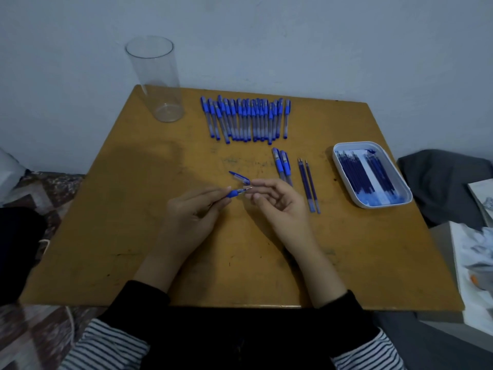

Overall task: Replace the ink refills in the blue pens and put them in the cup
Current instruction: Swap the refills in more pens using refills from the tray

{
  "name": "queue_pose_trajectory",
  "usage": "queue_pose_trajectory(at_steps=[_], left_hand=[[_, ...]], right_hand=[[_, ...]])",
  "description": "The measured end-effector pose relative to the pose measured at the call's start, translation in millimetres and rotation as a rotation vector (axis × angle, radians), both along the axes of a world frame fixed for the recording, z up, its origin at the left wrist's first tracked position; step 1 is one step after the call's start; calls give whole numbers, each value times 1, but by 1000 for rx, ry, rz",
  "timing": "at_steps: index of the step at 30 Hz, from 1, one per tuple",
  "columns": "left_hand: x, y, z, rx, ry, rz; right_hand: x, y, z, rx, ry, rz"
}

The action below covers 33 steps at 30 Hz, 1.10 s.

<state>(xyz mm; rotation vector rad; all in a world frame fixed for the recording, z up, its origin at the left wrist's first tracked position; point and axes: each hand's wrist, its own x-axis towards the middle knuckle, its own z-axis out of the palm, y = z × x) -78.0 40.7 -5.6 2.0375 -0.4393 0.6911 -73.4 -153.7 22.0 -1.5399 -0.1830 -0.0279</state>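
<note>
At the middle of the desk [133,209], the person's left hand [192,209] grips an uncapped pen [237,193] by its barrel, fingers curled round it and its blue grip and tip pointing towards the right hand [280,206]. The right hand's fingers are loosely curled, with thumb and forefinger right at the pen's tip. Whether they actually pinch it cannot be told from this view. A loose cap [240,177] lies on the desk just beyond the two hands.

By the look of things, the task is at an early stage. The clear cup [157,76] stands upright at the far left corner with nothing in it, so no finished pen has been put away yet. A long row of capped pens [245,118] lies side by side along the far edge, seemingly waiting their turn. Two more capped pens [282,165] lie together just beyond the right hand. Whether these have been refilled cannot be told. Beside them, two loose refills [308,185] lie parallel on the desk.

A white tray [335,156] sits near the right edge and holds a batch of dark blue refills in two bunches [357,172]. Almost all the pens remain to be done.
</note>
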Motion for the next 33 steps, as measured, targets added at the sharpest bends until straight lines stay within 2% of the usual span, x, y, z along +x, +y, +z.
queue_pose_trajectory(at_steps=[2,8,17,24,33], left_hand=[[-1,1,0,-4,13,10],[-1,1,0,-8,34,57],[-3,1,3,-7,52,81],[-3,1,2,1,46,79],[-1,2,0,6,21,71]], right_hand=[[3,1,-2,-52,28,-56],[11,5,-12,-392,27,-195],[18,18,-14,-606,-92,-259],[17,17,-17,-550,-109,-265],[15,3,-8,26,-53,-193]])
